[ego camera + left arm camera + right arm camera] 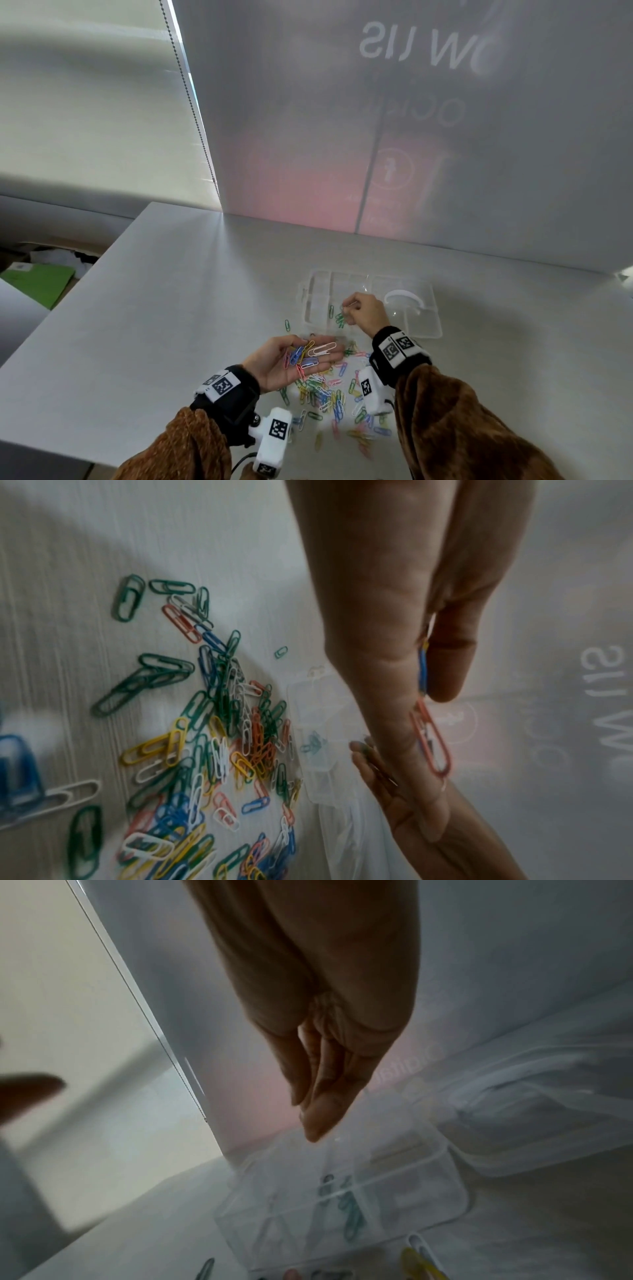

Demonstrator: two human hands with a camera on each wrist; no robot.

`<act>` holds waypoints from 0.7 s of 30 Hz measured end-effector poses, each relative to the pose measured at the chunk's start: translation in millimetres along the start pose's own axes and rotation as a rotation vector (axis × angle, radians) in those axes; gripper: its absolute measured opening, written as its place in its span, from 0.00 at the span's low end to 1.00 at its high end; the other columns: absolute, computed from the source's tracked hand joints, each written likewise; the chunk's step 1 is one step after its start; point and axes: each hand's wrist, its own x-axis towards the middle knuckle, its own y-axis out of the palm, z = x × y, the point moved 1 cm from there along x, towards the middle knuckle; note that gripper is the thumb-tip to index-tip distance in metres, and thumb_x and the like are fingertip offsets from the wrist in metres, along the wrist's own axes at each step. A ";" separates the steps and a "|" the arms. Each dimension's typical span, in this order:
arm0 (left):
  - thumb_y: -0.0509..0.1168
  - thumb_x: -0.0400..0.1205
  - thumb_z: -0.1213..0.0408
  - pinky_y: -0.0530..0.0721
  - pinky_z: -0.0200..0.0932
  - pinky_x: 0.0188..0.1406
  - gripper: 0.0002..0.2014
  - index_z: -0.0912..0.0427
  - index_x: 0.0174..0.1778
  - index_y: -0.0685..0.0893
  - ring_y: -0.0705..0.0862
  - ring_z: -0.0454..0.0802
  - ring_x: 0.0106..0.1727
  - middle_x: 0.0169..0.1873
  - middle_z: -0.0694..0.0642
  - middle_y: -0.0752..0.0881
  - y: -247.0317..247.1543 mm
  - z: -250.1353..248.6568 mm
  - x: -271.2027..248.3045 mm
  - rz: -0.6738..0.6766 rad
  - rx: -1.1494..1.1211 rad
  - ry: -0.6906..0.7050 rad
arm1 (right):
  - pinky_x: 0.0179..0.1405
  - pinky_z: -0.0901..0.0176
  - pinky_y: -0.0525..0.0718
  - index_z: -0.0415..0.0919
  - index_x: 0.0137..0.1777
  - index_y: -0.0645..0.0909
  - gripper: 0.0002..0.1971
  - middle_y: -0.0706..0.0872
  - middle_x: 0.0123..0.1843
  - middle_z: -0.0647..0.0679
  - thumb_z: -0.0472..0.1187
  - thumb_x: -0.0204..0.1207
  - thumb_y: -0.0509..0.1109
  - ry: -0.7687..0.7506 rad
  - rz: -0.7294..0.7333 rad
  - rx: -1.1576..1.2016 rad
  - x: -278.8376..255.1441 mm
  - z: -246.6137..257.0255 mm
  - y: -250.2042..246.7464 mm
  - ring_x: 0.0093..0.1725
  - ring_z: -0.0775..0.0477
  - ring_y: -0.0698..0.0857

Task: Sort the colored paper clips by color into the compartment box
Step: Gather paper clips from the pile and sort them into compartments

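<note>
Sorting has barely begun, judging by how things lie. The white bench [171, 308] carries nearly all the work yet to be done: a broad, mixed heap of paper clips [329, 394] in green, blue, yellow, pink and white sprawls between the two forearms, with a stray green one [287, 324] lying off to the left of the box.

The clear compartment box [315, 291] sits beyond the heap, its lid [419, 308] folded open to the right. Only one colour shows inside: a few green clips [339, 318] in the near compartments, one of them apart in the next cell to the left. The other compartments look bare, though the clear plastic makes that hard to be sure of.

The left hand [294, 363] is held palm-up above the heap, its grip released, cupping a small mixed handful [306, 354] of blue, pink, yellow and white clips.

The right hand [366, 313] hovers over the green compartment with thumb and fingertips pinched together. A thin pale line at the fingertips in the head view may be a clip, but whether this grip holds anything cannot be told; the right wrist view shows only closed fingers.
</note>
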 end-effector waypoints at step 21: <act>0.75 0.59 0.83 0.85 0.67 0.51 0.34 0.82 0.63 0.74 0.83 0.76 0.55 0.59 0.83 0.77 2.1 1.1 3.9 -0.086 -0.131 0.024 | 0.43 0.80 0.68 0.37 0.43 0.80 0.04 0.77 0.42 0.55 0.38 0.74 0.71 -0.734 0.248 -0.388 -77.2 31.0 -1.9 0.41 0.62 0.72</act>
